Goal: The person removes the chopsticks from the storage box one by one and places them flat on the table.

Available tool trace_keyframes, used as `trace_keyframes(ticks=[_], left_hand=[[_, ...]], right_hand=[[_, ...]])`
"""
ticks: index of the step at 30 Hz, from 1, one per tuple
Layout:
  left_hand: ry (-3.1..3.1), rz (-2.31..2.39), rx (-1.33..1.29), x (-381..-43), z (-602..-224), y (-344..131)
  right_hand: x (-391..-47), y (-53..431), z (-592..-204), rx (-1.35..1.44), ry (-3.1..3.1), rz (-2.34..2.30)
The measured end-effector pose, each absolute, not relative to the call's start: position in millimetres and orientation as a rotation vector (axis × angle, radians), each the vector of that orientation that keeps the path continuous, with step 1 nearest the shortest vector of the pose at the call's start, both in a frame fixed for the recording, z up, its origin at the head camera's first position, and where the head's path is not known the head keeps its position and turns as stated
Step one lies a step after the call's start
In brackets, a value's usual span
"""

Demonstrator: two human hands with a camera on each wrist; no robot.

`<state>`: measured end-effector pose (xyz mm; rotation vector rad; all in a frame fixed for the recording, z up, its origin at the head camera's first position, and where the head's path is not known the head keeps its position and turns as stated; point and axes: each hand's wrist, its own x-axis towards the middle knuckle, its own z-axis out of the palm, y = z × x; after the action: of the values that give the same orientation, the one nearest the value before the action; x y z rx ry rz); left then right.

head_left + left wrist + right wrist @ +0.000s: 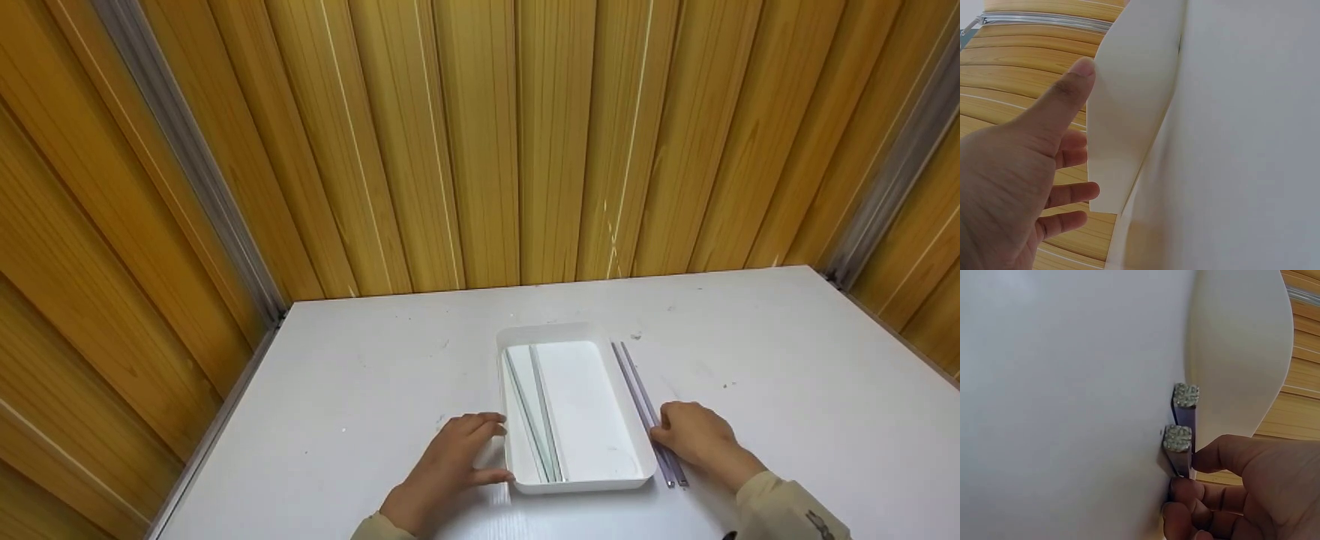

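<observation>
A white rectangular tray (577, 486) sits on the table, with two pale green chopsticks (546, 420) lying inside along its left half. My left hand (454, 457) is at the tray's near left corner, fingers spread and fingertips touching the rim; in the left wrist view the thumb (1081, 70) lies against the tray's edge. Along the tray's right side, outside it, lie two purple chopsticks (626, 367) side by side. My right hand (697, 435) pinches the outer one between thumb and fingers; the right wrist view shows the sticks' glittery ends (1178, 437).
The white table (375, 375) carries small marks and specks. Wood-patterned panels (480, 150) rise behind it and on both sides, with grey metal posts (195, 150) at the corners.
</observation>
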<state>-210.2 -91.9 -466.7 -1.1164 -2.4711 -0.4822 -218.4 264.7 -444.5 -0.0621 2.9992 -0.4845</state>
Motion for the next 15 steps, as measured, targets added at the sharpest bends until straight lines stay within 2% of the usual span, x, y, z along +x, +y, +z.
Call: trace_keyframes(ticks=[15], left_hand=[[-2.500,-0.460,-1.091,-208.6,-464.8,-91.8]], right_hand=[[-218.9,266.4,-442.5,-0.059,2.976,-0.489]])
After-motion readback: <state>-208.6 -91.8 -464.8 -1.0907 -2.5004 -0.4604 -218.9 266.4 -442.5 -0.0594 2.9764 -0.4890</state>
